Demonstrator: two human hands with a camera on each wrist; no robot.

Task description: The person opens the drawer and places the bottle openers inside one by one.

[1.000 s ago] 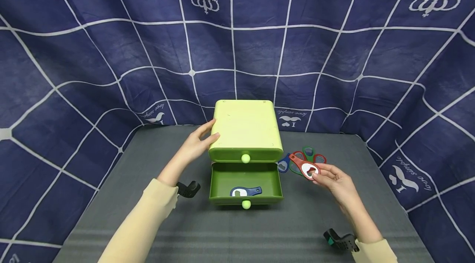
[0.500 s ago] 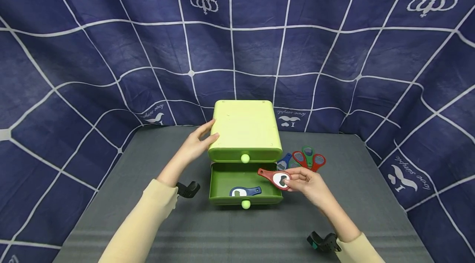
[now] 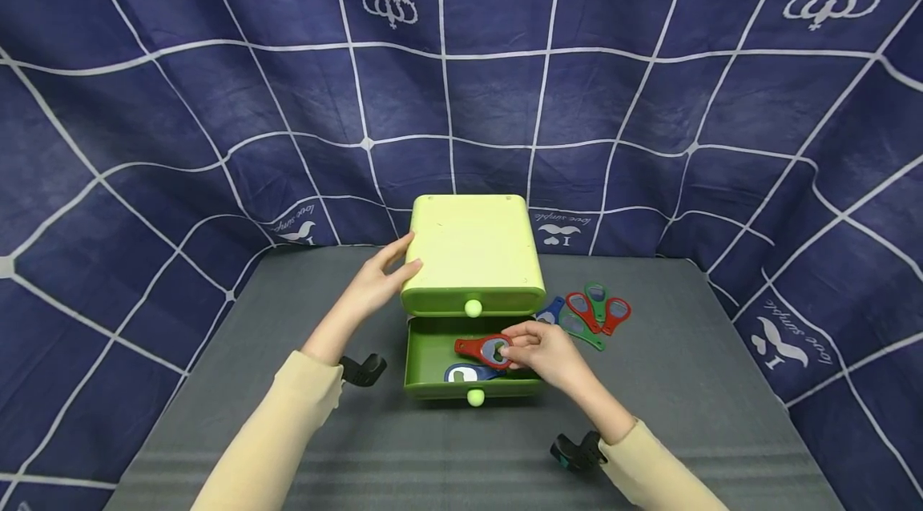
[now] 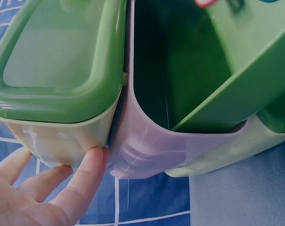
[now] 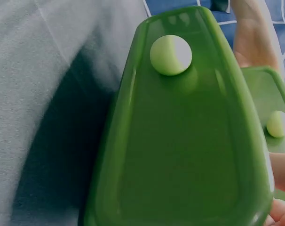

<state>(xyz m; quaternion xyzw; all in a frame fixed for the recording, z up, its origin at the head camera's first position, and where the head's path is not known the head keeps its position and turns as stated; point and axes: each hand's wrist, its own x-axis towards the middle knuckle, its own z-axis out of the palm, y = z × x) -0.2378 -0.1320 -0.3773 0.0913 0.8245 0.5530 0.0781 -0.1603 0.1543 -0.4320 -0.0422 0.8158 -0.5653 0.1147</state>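
Note:
My right hand (image 3: 544,352) pinches a red bottle opener (image 3: 472,347) by its round end, over the pulled-out lower drawer (image 3: 433,392) of a small green and yellow drawer box (image 3: 472,243). In that drawer lies a blue bottle opener (image 3: 460,373) with a white face, partly under the red one. My left hand (image 3: 371,287) rests on the box's left side, fingers extended. In the left wrist view, the fingertips of this left hand (image 4: 48,200) touch the pale side wall. The drawer front (image 5: 180,141) hides most of my right hand in the right wrist view.
Right of the box several more bottle openers lie close together on the grey cloth: a green one (image 3: 595,301), a red one (image 3: 616,314) and others. The upper drawer (image 3: 440,303) is closed. A blue checked curtain (image 3: 490,94) stands behind.
My right hand has carried the red bottle opener leftward from beside the box to over the open drawer, above the blue one. My left hand has stayed on the box.

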